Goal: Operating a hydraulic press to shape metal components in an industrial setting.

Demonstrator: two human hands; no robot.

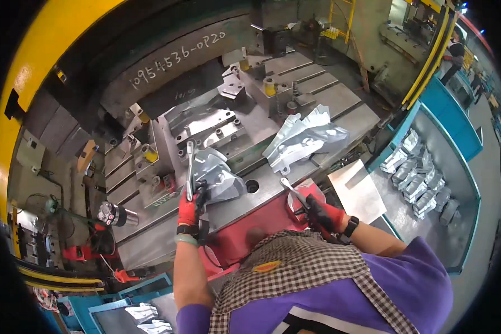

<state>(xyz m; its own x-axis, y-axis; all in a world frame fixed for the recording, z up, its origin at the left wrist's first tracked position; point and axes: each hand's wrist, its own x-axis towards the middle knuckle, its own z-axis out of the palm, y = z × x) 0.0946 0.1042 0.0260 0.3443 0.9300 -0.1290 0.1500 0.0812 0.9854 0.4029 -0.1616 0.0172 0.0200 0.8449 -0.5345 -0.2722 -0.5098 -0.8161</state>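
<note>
The stamped sheet-metal part (220, 175) sits on the press die (206, 131), where the left hand (190, 209) clamps it with closed metal tongs (190, 170), best lifted level, while the right hand (324, 216) grips idle second tongs (294, 193).

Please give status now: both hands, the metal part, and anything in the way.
Left hand shut on tongs, gripping pressed metal part on the die. Right hand shut on second tongs, off the part. Another formed part lies farther right.
</note>
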